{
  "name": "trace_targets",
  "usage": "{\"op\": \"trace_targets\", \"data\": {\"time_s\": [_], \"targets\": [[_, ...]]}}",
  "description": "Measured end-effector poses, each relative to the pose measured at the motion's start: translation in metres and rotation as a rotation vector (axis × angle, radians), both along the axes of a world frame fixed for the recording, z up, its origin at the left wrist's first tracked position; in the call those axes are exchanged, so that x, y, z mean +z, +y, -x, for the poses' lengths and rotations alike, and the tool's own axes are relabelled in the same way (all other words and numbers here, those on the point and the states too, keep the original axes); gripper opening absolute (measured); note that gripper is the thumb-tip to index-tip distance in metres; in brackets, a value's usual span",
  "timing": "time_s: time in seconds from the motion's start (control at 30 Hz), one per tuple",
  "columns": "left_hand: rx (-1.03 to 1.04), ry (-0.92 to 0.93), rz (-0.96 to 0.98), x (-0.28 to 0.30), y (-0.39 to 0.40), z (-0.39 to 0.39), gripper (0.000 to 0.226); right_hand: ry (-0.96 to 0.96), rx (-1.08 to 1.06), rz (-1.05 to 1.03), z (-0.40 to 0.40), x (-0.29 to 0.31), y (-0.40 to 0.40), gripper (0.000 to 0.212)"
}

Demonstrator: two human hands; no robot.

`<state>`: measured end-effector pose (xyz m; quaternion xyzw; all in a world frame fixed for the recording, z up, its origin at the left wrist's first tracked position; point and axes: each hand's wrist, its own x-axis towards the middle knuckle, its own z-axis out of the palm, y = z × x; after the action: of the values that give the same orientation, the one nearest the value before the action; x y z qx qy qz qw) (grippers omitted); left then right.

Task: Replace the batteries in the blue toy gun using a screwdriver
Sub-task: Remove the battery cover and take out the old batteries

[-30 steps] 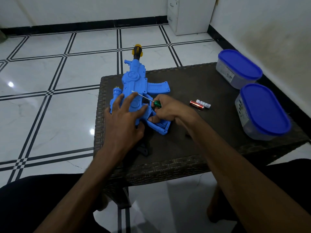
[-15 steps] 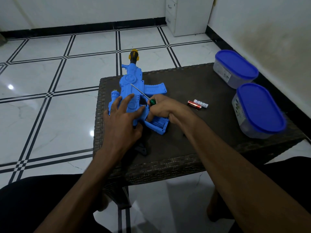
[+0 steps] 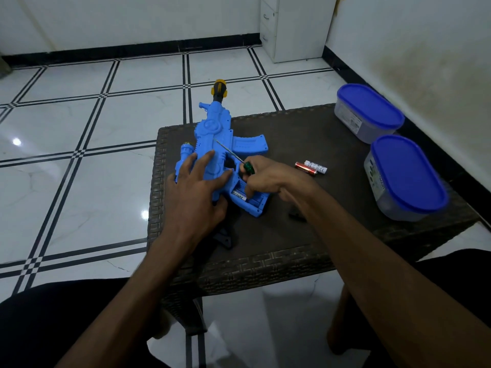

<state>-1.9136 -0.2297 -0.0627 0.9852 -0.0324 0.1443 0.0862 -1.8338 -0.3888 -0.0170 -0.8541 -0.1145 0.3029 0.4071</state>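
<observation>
The blue toy gun (image 3: 216, 134) lies on the dark wicker table (image 3: 292, 243), its yellow-and-black muzzle pointing away past the far edge. My left hand (image 3: 198, 185) presses flat on the gun's body with fingers spread. My right hand (image 3: 261, 177) grips a green-handled screwdriver (image 3: 248, 167), whose shaft points up-left over the gun, while its fingers reach into the open battery compartment in the grip. A white battery (image 3: 237, 195) shows inside that compartment. Two loose batteries (image 3: 310, 168), one red and one white, lie on the table to the right of my right hand.
Two clear tubs with blue lids (image 3: 370, 112) (image 3: 407, 176) stand along the table's right side near the wall. A small dark piece (image 3: 224, 236) lies on the table below my left hand, another (image 3: 296, 216) under my right forearm. A white cabinet (image 3: 292, 25) stands in the far corner.
The screwdriver's shaft has swung from lying across the gun to pointing up-left along it. My right hand's fingers have shifted lower into the battery compartment. My left hand stays pressed on the gun.
</observation>
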Motion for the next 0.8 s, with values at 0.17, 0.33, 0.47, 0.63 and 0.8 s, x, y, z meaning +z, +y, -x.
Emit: {"op": "trace_targets", "data": {"time_s": [0.17, 0.33, 0.47, 0.63, 0.8], "targets": [[0.007, 0.017, 0.011, 0.001, 0.0, 0.001, 0.055, 0.031, -0.029, -0.093, 0.0, -0.004, -0.005, 0.035], [0.0, 0.041, 0.071, -0.005, 0.0, 0.002, 0.057, -0.028, 0.042, 0.103, -0.002, -0.005, -0.008, 0.041], [0.014, 0.045, 0.187, -0.009, 0.001, 0.003, 0.057, -0.108, 0.066, 0.175, 0.004, 0.0, -0.025, 0.045], [0.001, 0.101, 0.215, -0.012, 0.006, 0.004, 0.057, -0.116, -0.095, 0.047, 0.018, 0.003, -0.045, 0.036], [-0.021, 0.059, 0.078, -0.008, 0.005, 0.009, 0.055, -0.215, -0.152, 0.066, 0.023, 0.0, -0.053, 0.027]]}}
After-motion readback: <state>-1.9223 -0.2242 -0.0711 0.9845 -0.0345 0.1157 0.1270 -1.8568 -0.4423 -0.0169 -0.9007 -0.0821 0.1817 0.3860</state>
